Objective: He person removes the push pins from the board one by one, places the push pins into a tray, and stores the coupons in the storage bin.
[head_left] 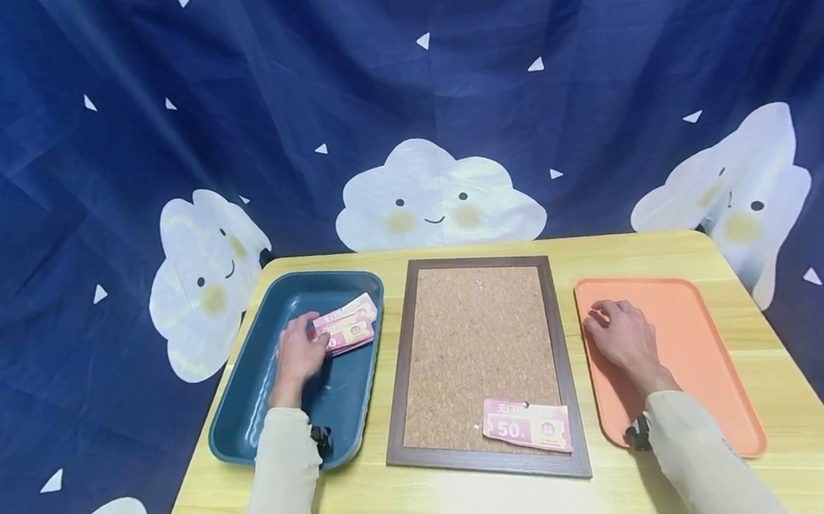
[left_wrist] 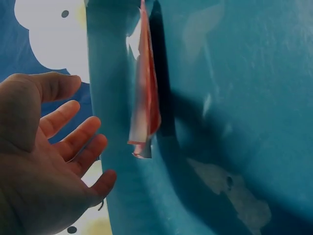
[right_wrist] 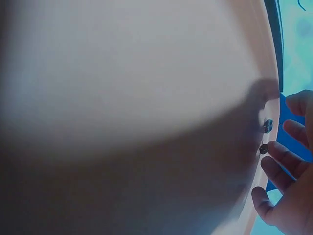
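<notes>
Over the deep blue bin [head_left: 249, 425], my left hand [head_left: 300, 352] reaches beside a small stack of pink paper coupons [head_left: 350, 330]. In the left wrist view the fingers of that hand [left_wrist: 63, 142] are spread and relaxed, apart from the coupons [left_wrist: 146, 93], which show edge-on. My right hand [head_left: 623, 339] hovers over the left part of a shallow orange tray [head_left: 693, 345], fingers loosely bent. Close to its fingertips in the right wrist view are two small dark round objects [right_wrist: 267, 126] by the tray wall; their kind is unclear.
Between bin and tray lies a cork board [head_left: 477, 342] in a brown frame. A pink "50" coupon [head_left: 506, 430] sits at its lower right, with a small dark dot at its top edge. All rest on a wooden table [head_left: 378, 512]; a blue cloud-patterned curtain [head_left: 361, 61] hangs behind.
</notes>
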Demonstrator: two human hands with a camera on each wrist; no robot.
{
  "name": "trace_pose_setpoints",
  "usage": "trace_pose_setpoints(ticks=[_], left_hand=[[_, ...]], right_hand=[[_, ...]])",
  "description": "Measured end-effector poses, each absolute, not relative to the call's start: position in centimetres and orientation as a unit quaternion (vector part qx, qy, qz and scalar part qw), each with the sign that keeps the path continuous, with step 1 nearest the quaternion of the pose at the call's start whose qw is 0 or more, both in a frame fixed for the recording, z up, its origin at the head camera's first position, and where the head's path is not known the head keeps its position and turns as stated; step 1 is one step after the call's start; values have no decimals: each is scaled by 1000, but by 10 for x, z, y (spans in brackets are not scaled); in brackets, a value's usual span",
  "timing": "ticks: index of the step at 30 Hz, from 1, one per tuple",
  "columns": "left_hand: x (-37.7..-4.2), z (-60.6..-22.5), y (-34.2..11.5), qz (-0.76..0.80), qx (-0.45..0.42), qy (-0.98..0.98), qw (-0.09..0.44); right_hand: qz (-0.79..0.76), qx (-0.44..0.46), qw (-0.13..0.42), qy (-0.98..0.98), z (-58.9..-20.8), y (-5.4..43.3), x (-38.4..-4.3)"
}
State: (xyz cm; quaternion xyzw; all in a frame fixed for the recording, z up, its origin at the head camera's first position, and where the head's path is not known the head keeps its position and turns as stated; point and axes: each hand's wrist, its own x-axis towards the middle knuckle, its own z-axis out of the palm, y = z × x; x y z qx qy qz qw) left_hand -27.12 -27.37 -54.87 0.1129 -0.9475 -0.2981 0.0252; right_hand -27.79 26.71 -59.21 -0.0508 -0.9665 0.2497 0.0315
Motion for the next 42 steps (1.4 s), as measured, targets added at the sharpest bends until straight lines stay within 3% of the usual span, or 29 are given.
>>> trace_pose_setpoints(ticks=[42], left_hand=[[-250, -506, -235, -304, 29, -952, -5]], right_hand=[[274, 40, 32, -960, -574, 243, -261]])
